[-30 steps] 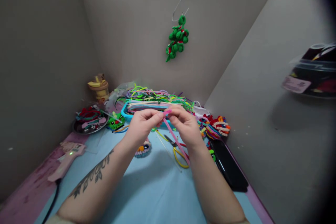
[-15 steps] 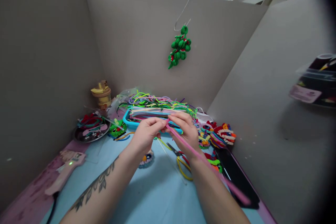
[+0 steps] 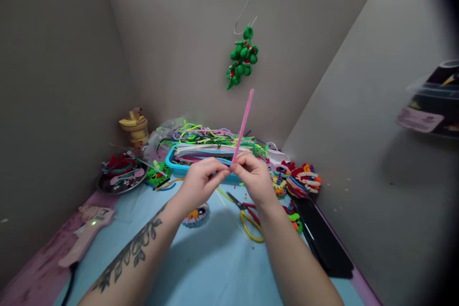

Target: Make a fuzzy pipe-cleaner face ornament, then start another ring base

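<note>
A pink pipe cleaner (image 3: 244,124) rises from between my fingertips, leaning slightly right. My right hand (image 3: 254,177) pinches its lower end. Fingers of my left hand (image 3: 204,179) are closed against the same end, tip to tip with the right hand. Behind both hands sits a blue tray (image 3: 179,169) holding many pipe cleaners in several colours. Yellow-handled scissors (image 3: 252,220) lie partly open on the blue tabletop (image 3: 215,267) under my right wrist. A small round fuzzy figure (image 3: 196,215) rests by my left wrist, partly covered by it.
Left stand a pink glue gun (image 3: 95,227) with a green light, a metal bowl (image 3: 124,184) and a yellow pot (image 3: 135,129). Right are fuzzy figures (image 3: 304,181) and a black tray (image 3: 322,239). A green ornament (image 3: 243,57) hangs on wire before the grey back panel.
The pink pipe cleaner has swung from trailing down over my right forearm to pointing up and away. My hands remain together, and the view has shifted slightly.
</note>
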A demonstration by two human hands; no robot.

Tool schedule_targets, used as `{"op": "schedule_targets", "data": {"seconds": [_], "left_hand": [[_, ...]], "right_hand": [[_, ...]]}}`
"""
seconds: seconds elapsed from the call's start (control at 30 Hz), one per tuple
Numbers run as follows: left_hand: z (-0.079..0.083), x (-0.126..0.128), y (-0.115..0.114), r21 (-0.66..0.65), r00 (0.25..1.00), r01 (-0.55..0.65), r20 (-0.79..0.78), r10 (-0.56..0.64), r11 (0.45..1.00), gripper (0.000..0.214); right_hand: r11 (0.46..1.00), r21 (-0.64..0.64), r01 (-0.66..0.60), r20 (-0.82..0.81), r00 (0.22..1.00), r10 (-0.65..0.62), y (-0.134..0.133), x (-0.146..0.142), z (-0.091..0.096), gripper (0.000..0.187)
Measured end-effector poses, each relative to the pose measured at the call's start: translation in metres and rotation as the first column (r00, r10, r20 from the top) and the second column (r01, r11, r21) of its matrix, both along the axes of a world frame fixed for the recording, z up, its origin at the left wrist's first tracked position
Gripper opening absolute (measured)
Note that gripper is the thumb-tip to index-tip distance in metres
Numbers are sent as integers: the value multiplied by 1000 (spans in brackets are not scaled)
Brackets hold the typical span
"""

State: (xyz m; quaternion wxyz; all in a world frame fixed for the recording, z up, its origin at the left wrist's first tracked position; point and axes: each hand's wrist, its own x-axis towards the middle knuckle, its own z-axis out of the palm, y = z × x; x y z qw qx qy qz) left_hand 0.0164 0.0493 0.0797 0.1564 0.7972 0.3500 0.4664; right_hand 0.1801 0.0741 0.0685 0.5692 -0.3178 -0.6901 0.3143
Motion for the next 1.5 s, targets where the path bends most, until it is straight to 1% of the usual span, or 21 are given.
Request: {"op": "schedule_targets", "data": {"seconds": [0.03, 0.1, 0.17, 0.23, 0.3, 0.37, 0.4, 0.47, 0.53, 0.6, 0.67, 0.73, 0.9, 1.03, 1.2, 1.43, 1.5], "left_hand": [[-2, 0, 1, 70, 998, -23, -53, 27, 997, 20], [-6, 1, 2, 210, 979, -78, -169, 115, 975, 21], [-10, 2, 3, 305, 944, -115, -264, 200, 945, 24], [-12, 4, 4, 318, 929, -124, -295, 222, 940, 24], [-12, 5, 5, 228, 953, -135, -236, 190, 964, 21], [-10, 6, 5, 49, 983, -147, -107, 151, 988, 19], [-8, 6, 5, -59, 989, -144, -34, 142, 988, 19], [-4, 5, 5, -257, 986, -110, 93, 138, 960, 22], [-1, 3, 4, -384, 976, -52, 175, 128, 922, 25], [0, 2, 4, -439, 971, 3, 217, 102, 898, 27], [1, 2, 4, -448, 971, 38, 229, 74, 893, 27], [1, 3, 3, -437, 973, 44, 221, 60, 898, 26], [3, 5, 2, -392, 980, 9, 189, 70, 920, 21], [2, 4, 2, -404, 974, -5, 206, 96, 915, 22], [3, 5, 0, -456, 959, 51, 271, 83, 889, 26], [9, 5, -3, -495, 940, 98, 330, 82, 863, 25], [9, 5, -4, -503, 937, 103, 338, 86, 858, 25]], "right_hand": [[997, -75, -16, -12, 1000, 15, 1, -1, -1, 19], [975, -218, -38, -39, 999, 30, 3, -3, -4, 22], [949, -312, -50, -68, 997, 30, 5, -5, -6, 26], [933, -353, -63, -83, 996, 36, 7, -6, -7, 28], [930, -355, -90, -95, 994, 60, 8, -6, -7, 27], [945, -309, -107, -123, 990, 72, 7, -6, -5, 23], [958, -269, -99, -139, 988, 63, 6, -5, -4, 20], [985, -166, -49, -143, 989, 25, 2, -4, -1, 13], [998, -61, 1, -86, 996, -6, -2, -4, 3, 9], [999, 37, 22, -8, 1000, -22, -6, -3, 7, 8], [993, 115, 40, 29, 999, -44, -8, -3, 9, 8], [982, 171, 76, 27, 996, -82, -8, -3, 10, 10], [962, 245, 123, 16, 991, -131, -6, 0, 7, 12], [954, 265, 142, 4, 989, -148, -6, 0, 6, 12], [953, 278, 119, 38, 990, -134, -9, -1, 7, 14], [958, 274, 82, 76, 991, -107, -11, 0, 8, 13], [952, 291, 101, 80, 988, -129, -11, -1, 8, 11]]}}
